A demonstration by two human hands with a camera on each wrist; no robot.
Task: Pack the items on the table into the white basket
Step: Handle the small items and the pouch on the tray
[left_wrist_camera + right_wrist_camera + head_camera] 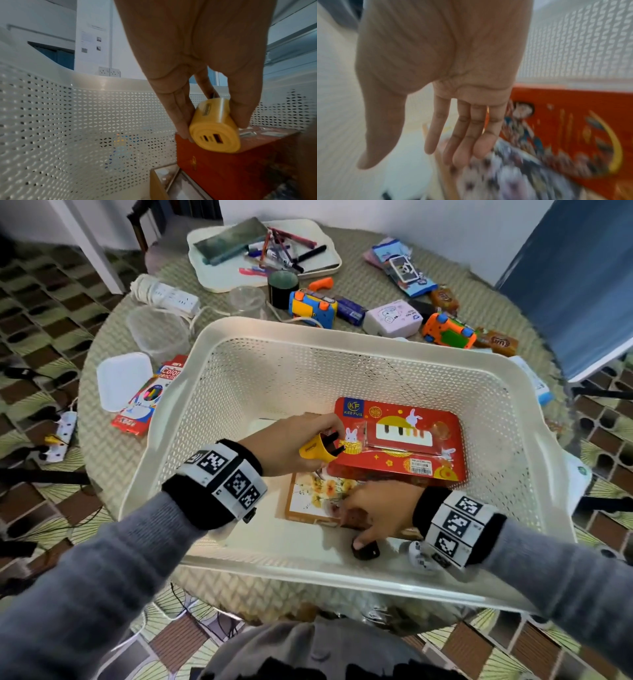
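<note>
The white basket (342,332) fills the middle of the head view. In it a red gift box (411,463) lies partly over a floral box (313,499). My left hand (330,445) pinches a yellow charger plug (315,451) just above the red box's left end; the left wrist view shows the plug (216,139) between fingers and thumb of that hand (214,121), beside the red box (240,169). My right hand (356,525) lies over the floral box with its thumb on a small black item (365,550). Its fingers (462,148) are straight and hold nothing.
Beyond the basket lie two toy cameras (313,308) (448,332), tissue packs (392,318), snack bars, a tray of pens (222,277), a power strip (171,297) and clear tubs (159,332). A coloured pencil box (147,402) sits left. A small white object (419,556) lies under my right wrist.
</note>
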